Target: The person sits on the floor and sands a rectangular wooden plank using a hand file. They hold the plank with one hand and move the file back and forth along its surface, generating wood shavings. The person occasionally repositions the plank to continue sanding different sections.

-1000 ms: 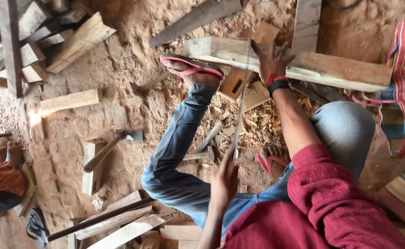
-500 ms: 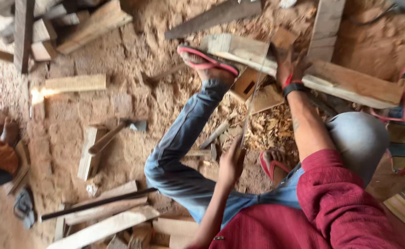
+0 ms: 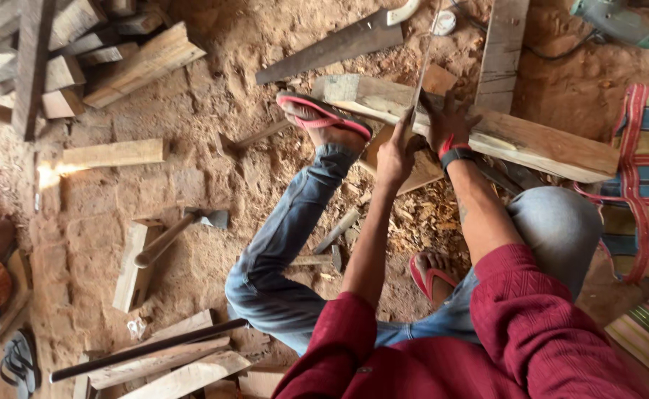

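A: Where are the hands?

B: Both are at the wood beam (image 3: 531, 140), which lies across the dirt floor (image 3: 213, 185) from 11 o'clock to 3 o'clock. The right hand (image 3: 450, 122) presses down on the beam's top, fingers spread, gripping nothing, probably to steady it. The left hand (image 3: 397, 154) is closed around a thin straight strip (image 3: 422, 63), a rule or slim blade, I cannot tell which. It runs off toward 12 o'clock.

A: Why the foot up there?

B: The foot in the red sandal (image 3: 323, 114) is planted against the beam's near end at 10 o'clock from the hands. I read that as a brace, so the beam does not slide.

A: Anything close by?

B: Wood shavings (image 3: 420, 218) are heaped at 6 o'clock under the beam. A hammer (image 3: 180, 229) rests on a block at 8 o'clock, well apart. A handsaw (image 3: 332, 48) lies at 11 o'clock, near the beam's end.
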